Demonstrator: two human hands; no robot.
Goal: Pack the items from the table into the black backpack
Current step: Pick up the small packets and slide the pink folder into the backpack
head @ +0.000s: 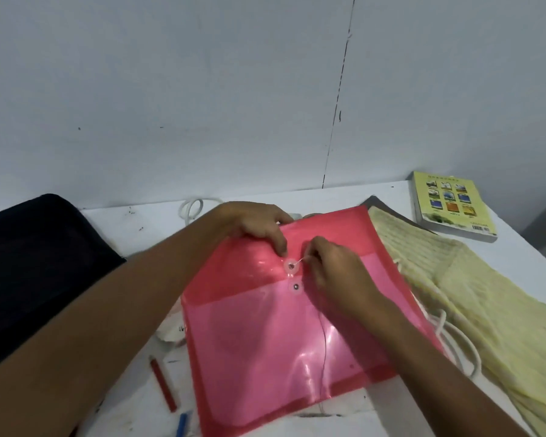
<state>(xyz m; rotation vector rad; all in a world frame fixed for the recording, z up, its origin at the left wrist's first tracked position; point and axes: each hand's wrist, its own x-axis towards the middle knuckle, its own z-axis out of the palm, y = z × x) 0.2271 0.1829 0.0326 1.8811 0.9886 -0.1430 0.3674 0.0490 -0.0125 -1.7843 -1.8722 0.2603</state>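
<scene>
We are closing up the pink folder (281, 326) so nothing can slip out when it goes in the bag. It lies flat on the white table (344, 197), right in front of us. Our left hand (252, 225) rests on the top flap, with its fingers bent over the edge and one fingertip pressing down just beside the top button (291, 265). We think it does this to keep the flap flat and still. Our right hand (331, 269) has its fingers curled in and pinches the thin white string (300, 262) that comes from that button. The string looks pulled tight, so it can go round the lower button (296, 287) below it. The black backpack (35, 263) waits at the left side of the table, close by but not touching the folder. We cannot tell if it is open. A yellow knitted cloth (492, 310) lies on the right, partly under the folder, and a book (453, 205) sits past it in the corner. A red pencil (163, 384) and a blue pen (182, 424) lie near us. None of these looks packed yet.
</scene>
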